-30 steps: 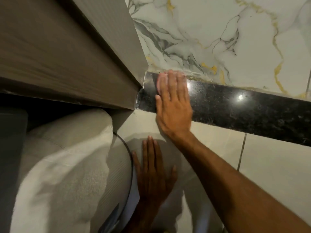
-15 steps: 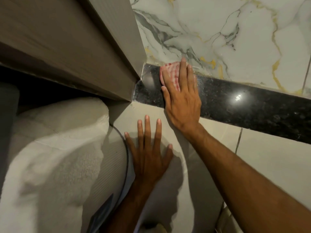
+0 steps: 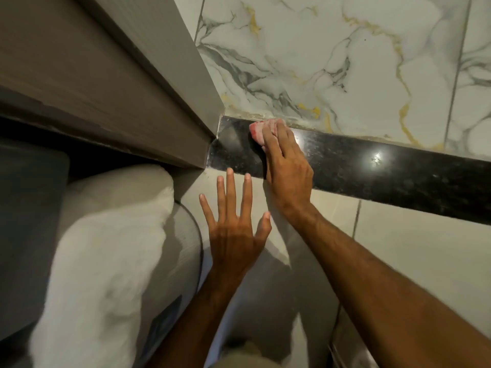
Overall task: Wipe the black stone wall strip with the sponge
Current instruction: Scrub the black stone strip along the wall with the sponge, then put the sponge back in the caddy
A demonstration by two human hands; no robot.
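A glossy black stone wall strip [image 3: 372, 171] runs across the wall from a wooden frame toward the lower right. My right hand [image 3: 287, 166] presses a pink-and-white sponge [image 3: 259, 130] flat against the strip near its left end, at the upper edge. Only the sponge's top corner shows beyond my fingers. My left hand [image 3: 233, 229] lies flat on the plain pale tile below the strip, fingers spread, holding nothing.
A brown wooden frame [image 3: 132, 88] meets the strip's left end. White marble tile with grey and gold veins [image 3: 345, 62] is above the strip. A white fluffy bundle [image 3: 106, 248] and a dark edge sit at lower left.
My right hand and the sponge have slid upward on the strip to its top edge. My left hand has moved up the tile, closer to the strip.
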